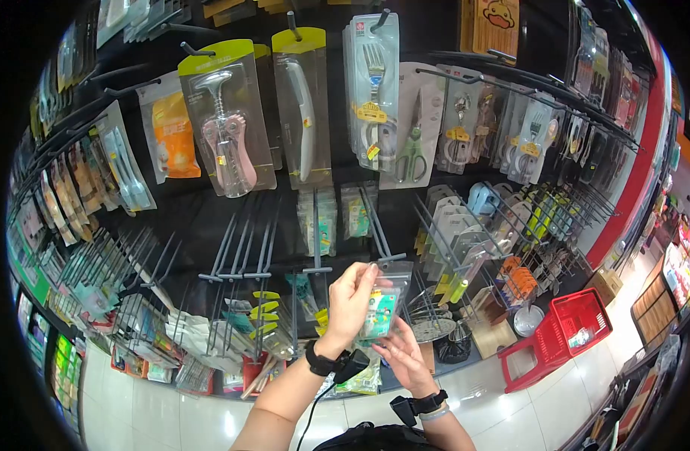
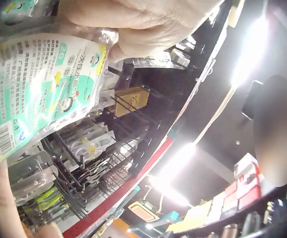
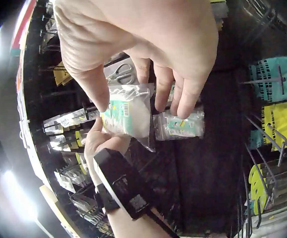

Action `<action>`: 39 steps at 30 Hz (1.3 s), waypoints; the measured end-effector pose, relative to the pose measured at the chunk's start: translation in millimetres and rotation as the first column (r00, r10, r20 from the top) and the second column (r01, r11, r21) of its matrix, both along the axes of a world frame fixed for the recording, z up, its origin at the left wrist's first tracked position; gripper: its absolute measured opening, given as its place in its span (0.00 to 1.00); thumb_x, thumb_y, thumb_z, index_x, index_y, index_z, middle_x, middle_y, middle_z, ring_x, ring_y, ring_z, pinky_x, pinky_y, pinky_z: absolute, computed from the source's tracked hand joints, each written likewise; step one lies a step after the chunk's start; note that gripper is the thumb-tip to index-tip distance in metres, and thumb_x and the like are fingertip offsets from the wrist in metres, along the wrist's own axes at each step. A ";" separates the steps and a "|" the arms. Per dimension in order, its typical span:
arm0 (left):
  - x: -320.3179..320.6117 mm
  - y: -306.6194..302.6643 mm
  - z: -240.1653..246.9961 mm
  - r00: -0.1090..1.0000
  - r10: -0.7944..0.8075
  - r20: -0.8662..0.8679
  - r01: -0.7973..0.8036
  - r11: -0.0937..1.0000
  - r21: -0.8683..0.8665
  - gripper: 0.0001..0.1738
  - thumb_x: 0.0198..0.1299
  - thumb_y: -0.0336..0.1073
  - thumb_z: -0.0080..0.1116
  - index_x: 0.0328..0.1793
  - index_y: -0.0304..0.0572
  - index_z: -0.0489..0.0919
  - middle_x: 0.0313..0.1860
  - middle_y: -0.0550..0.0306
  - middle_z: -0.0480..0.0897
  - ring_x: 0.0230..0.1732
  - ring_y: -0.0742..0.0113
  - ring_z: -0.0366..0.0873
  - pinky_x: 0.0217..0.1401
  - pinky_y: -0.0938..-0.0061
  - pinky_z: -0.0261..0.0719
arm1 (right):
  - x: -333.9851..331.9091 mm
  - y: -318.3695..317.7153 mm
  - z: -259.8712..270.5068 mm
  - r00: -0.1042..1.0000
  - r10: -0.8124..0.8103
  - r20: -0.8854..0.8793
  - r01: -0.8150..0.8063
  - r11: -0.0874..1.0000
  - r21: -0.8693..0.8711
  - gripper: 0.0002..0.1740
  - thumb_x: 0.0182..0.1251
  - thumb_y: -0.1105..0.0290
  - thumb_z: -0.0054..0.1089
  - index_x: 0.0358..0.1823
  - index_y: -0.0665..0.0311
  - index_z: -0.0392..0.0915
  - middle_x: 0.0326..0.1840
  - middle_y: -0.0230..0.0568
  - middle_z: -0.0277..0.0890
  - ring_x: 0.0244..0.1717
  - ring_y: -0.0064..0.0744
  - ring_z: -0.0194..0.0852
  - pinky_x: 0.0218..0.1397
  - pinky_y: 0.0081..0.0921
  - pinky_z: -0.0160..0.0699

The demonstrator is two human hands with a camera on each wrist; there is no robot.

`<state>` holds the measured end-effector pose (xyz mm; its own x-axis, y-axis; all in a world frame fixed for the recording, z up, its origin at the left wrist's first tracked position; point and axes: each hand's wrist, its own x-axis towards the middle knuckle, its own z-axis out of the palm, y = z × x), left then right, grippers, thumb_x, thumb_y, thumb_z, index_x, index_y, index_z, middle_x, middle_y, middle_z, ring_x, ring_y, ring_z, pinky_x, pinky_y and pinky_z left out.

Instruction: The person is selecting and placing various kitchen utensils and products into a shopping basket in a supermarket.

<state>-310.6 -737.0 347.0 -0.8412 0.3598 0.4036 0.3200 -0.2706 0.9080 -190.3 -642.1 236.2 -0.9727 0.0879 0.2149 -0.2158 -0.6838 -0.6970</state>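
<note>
My left hand (image 1: 350, 304) grips a clear plastic packet of disposable spoons (image 1: 379, 312) by its side near the top. In the left wrist view, the packet (image 2: 44, 84) shows a teal and white label with a barcode and the number 20. My right hand (image 1: 406, 357) is at the packet's lower edge, its fingers spread and fairly straight. From the right wrist, the thumb of that right hand (image 3: 138, 44) overlaps the packet (image 3: 126, 111), while the other fingers extend beside it. The left hand (image 3: 106, 141) appears below, holding the packet's near side.
Similar packets (image 1: 318, 222) hang on metal hooks behind the hands. Above hang a pink corkscrew (image 1: 228, 146), a peeler-like tool in a green-topped pack (image 1: 303, 120) and scissors (image 1: 412, 154). A red shopping basket (image 1: 578, 323) and a red stool (image 1: 521, 361) stand at right.
</note>
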 end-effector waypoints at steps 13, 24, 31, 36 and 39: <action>-58.1 31.2 -16.6 0.907 0.390 -0.160 -0.408 0.907 -0.105 0.14 0.64 0.40 0.50 0.37 0.33 0.76 0.27 0.46 0.80 0.28 0.61 0.78 0.34 0.68 0.73 | 18.6 9.2 0.9 0.996 -0.082 0.040 0.080 0.995 0.057 0.36 0.64 0.71 0.54 0.70 0.62 0.46 0.58 0.52 0.66 0.60 0.42 0.65 0.63 0.39 0.64; -192.8 83.2 -38.7 0.824 0.527 -0.209 -0.560 0.814 -0.155 0.19 0.65 0.46 0.43 0.40 0.36 0.75 0.32 0.37 0.78 0.37 0.38 0.75 0.39 0.54 0.69 | 74.0 31.0 -5.3 0.915 -0.394 0.088 0.391 0.919 0.049 0.33 0.62 0.73 0.53 0.68 0.62 0.52 0.52 0.47 0.70 0.53 0.37 0.70 0.55 0.33 0.71; -176.2 83.8 -47.8 0.836 0.509 -0.205 -0.533 0.842 -0.081 0.18 0.64 0.43 0.47 0.48 0.34 0.74 0.44 0.41 0.78 0.49 0.47 0.74 0.54 0.60 0.68 | 128.7 67.5 -5.4 0.816 -0.564 0.126 0.566 0.824 0.023 0.32 0.63 0.72 0.52 0.68 0.62 0.53 0.51 0.47 0.70 0.52 0.39 0.71 0.56 0.34 0.71; -102.2 84.7 -68.0 0.699 0.601 -0.387 -0.655 0.756 -0.011 0.22 0.60 0.29 0.53 0.59 0.29 0.66 0.55 0.44 0.72 0.55 0.55 0.69 0.61 0.66 0.64 | 154.3 118.1 -19.9 0.785 -0.604 0.140 0.609 0.793 0.008 0.32 0.63 0.71 0.53 0.67 0.60 0.54 0.52 0.46 0.70 0.51 0.34 0.71 0.54 0.29 0.70; -40.7 92.3 -89.4 0.793 0.520 -0.319 -0.538 0.842 0.035 0.07 0.53 0.19 0.43 0.33 0.34 0.73 0.30 0.57 0.74 0.35 0.70 0.71 0.44 0.77 0.69 | 179.1 157.8 -30.7 0.798 -0.588 0.129 0.592 0.806 0.009 0.27 0.64 0.70 0.53 0.64 0.61 0.60 0.53 0.41 0.70 0.52 0.31 0.69 0.53 0.27 0.69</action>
